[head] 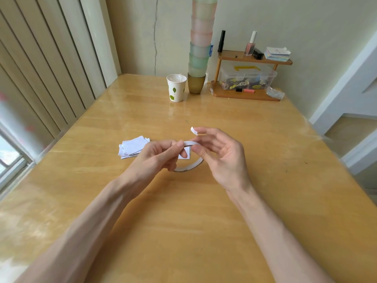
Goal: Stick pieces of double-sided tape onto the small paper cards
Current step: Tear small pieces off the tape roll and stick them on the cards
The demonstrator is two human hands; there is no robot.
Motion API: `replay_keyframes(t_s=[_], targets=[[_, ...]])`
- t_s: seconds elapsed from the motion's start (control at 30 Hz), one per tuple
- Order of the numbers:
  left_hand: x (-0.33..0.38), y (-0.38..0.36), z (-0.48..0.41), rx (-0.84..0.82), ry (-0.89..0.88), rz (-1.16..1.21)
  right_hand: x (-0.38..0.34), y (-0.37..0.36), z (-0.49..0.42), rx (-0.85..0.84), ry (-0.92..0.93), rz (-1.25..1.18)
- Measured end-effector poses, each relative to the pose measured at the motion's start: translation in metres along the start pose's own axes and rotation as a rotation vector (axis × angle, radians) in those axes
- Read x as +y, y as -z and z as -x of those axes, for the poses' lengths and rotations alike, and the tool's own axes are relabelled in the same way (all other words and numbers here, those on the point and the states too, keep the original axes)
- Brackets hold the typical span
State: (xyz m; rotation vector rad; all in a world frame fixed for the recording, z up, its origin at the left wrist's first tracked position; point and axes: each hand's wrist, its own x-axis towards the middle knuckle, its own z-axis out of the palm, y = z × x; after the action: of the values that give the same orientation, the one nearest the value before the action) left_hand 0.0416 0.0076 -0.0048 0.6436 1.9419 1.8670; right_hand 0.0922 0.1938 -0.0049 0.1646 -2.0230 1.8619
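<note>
Tape roll point(188, 166) is pinched by both the left hand point(161, 154) and the right hand point(222, 156) over the middle of the desk point(204, 221). A tape piece point(193, 130) is stuck on a raised right fingertip point(202, 131), and the paper cards point(133, 149) are piled to its left, nearer the left hand.

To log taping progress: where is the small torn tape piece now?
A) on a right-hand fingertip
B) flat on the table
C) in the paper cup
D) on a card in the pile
A: the tape piece clings to a raised fingertip of the right hand, while the left hand grips the double-sided tape roll.
</note>
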Motion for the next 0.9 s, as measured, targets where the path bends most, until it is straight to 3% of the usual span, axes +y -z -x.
replay_keyframes(t_s=[0.17,0.3,0.43,0.63,0.73,0.9], targets=[[0.006,-0.010,0.004,-0.236,0.104,0.292,-0.004,-0.003,0.002,-0.003,-0.086,-0.172],[0.005,-0.017,0.004,-0.310,0.112,0.448,-0.008,-0.004,0.003,-0.008,-0.113,-0.223],[0.006,-0.016,0.004,-0.284,0.105,0.450,-0.011,-0.002,0.003,-0.035,-0.147,-0.251],[0.013,-0.016,0.008,-0.088,0.070,0.558,-0.012,-0.001,0.001,0.028,-0.169,-0.275],[0.014,-0.010,0.010,-0.094,0.055,0.599,-0.011,-0.002,0.002,0.022,-0.188,-0.255],[0.012,-0.016,0.006,0.005,-0.030,0.321,-0.010,-0.005,0.005,-0.004,-0.202,-0.231]])
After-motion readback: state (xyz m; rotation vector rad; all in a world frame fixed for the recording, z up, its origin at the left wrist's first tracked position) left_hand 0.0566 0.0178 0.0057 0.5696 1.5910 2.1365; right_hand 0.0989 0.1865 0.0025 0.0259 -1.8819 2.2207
